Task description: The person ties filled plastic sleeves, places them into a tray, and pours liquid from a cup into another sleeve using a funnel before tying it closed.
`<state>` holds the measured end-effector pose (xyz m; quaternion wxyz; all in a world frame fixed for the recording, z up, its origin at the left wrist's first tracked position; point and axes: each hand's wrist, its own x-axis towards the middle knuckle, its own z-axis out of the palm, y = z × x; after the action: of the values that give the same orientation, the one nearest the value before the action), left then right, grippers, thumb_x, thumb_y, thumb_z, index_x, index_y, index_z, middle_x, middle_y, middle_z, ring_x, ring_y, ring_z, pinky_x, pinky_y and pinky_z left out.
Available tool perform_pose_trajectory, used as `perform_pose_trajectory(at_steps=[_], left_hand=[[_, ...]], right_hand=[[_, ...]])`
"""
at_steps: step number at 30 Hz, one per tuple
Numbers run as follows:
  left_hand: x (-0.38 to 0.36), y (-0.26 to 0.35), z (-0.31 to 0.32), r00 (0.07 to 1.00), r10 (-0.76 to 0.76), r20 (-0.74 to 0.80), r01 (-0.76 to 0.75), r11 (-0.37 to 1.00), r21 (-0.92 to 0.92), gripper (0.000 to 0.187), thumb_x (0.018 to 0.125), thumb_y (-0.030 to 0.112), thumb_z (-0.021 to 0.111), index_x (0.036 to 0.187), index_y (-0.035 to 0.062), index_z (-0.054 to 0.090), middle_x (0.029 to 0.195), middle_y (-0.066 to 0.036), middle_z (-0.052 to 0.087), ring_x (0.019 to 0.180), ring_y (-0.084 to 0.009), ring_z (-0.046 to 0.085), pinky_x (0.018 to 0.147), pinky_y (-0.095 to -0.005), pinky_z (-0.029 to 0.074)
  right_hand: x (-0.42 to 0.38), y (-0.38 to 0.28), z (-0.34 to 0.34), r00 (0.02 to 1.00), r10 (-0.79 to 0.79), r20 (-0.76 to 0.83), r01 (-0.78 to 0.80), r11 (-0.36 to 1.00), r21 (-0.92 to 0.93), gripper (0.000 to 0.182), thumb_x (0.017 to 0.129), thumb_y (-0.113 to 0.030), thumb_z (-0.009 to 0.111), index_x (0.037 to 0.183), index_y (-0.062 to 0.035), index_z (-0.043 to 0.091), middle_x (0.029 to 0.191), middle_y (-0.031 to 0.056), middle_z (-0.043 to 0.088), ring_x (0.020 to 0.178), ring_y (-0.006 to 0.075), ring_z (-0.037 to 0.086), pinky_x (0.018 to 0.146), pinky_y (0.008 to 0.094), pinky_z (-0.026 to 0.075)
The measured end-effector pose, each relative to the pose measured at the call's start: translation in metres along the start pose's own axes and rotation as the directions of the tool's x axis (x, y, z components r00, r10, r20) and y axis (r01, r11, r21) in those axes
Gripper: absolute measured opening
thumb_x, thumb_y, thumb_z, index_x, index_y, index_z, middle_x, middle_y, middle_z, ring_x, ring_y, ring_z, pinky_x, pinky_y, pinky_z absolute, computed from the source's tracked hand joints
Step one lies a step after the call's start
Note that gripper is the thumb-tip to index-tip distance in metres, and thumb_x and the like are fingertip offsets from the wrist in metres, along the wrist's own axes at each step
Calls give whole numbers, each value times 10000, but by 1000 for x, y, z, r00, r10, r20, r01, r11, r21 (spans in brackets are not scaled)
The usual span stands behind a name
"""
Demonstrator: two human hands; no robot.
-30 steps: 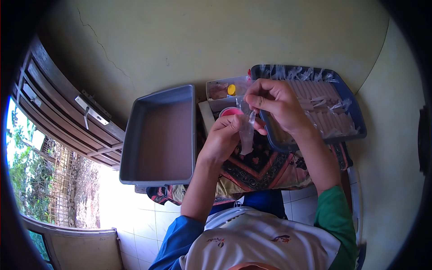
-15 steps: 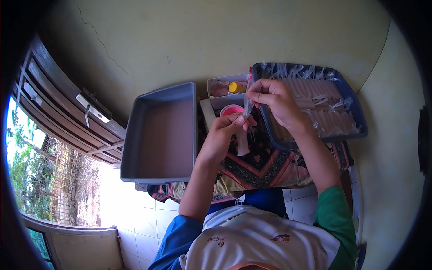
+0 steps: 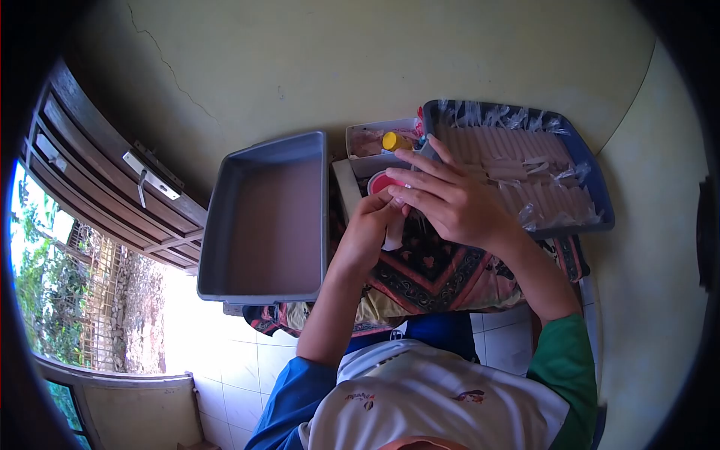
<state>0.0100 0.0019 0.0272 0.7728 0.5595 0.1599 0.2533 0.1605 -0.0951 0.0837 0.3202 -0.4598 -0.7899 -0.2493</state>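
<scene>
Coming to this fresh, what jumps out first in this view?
Probably the big grey tub on the left, holding something flat and brownish, and the dark blue tray on the right, packed with rows of filled plastic sleeves. Between them, the left hand grips one pale sleeve, with the right hand close against it, fingers fanned.

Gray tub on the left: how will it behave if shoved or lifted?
Probably heavy: the gray tub seems to hold a broad pool of brownish liquid. Likely to slosh too, as no lid covers it. Its rim looks like molded plastic, so probably fairly stiff.
</scene>
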Motion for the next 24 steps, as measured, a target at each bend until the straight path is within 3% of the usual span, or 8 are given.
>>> perform_pose_trajectory(at_steps=[4, 8, 11, 13, 14, 16, 23, 24], left_hand=[[2, -3, -2, 995, 91, 40, -95, 990, 103, 155, 997, 146, 485, 952, 38, 586, 814, 47, 505, 741, -48, 433, 686, -217, 352], [-5, 3, -1, 1000, 18, 5, -19, 991, 129, 152, 994, 146, 490, 910, 49, 573, 808, 48, 501, 760, -53, 440, 724, -217, 360], [-6, 3, -1, 999, -4, 38, -4, 981, 191, 161, 989, 144, 493, 923, 17, 567, 858, 29, 498, 808, -73, 455, 764, -232, 370], [-5, -2, -3, 992, 104, 68, -120, 946, 302, 205, 990, 156, 484, 976, -33, 560, 955, -32, 511, 909, -145, 484, 840, -279, 381], [-5, -4, -3, 992, 102, 68, -118, 946, 302, 205, 990, 156, 484, 976, -33, 560, 955, -32, 511, 909, -145, 484, 840, -279, 381], [-5, -7, -2, 948, 277, 154, -316, 866, 387, 249, 992, 164, 470, 1024, -66, 559, 1053, -95, 506, 1017, -238, 474, 926, -330, 363], [-7, -9, -1, 906, 384, 182, -424, 816, 392, 247, 987, 139, 449, 1005, -69, 582, 1080, -133, 515, 1058, -280, 462, 975, -341, 336], [-7, -6, -3, 917, 348, 193, -397, 833, 386, 249, 988, 139, 450, 988, -71, 583, 1076, -123, 515, 1048, -262, 462, 959, -334, 343]], right_hand=[[-11, 7, 13, 989, -1, 147, -15, 994, 104, 189, 863, -35, 556, 1033, -6, 634, 1025, 118, 650, 1111, 293, 589, 1105, 547, 337], [-12, 1, 14, 982, 23, 189, -58, 982, 180, 193, 871, -23, 530, 1048, 3, 602, 1002, 144, 643, 1038, 310, 615, 1105, 508, 353], [-17, 3, 20, 981, 63, 186, -104, 970, 222, 182, 866, -14, 524, 1039, 18, 571, 990, 174, 637, 1004, 319, 627, 1040, 449, 427], [-15, 2, 18, 961, 122, 248, -189, 945, 265, 134, 847, -18, 546, 973, 26, 556, 958, 199, 629, 980, 338, 625, 918, 417, 491], [-15, 2, 19, 961, 123, 249, -190, 945, 267, 134, 847, -18, 546, 973, 26, 556, 958, 199, 629, 980, 338, 625, 918, 417, 491], [-14, 6, 21, 984, 73, 163, -117, 951, 285, 106, 836, -36, 560, 933, 7, 553, 878, 174, 632, 882, 354, 636, 757, 425, 515], [-9, 15, 18, 969, 152, 196, -219, 894, 390, 98, 803, -74, 586, 873, -11, 559, 705, 140, 604, 661, 361, 615, 606, 444, 479], [-8, 15, 17, 951, 198, 239, -288, 850, 441, 78, 793, -67, 577, 847, -13, 559, 702, 140, 595, 630, 330, 607, 594, 402, 473]])
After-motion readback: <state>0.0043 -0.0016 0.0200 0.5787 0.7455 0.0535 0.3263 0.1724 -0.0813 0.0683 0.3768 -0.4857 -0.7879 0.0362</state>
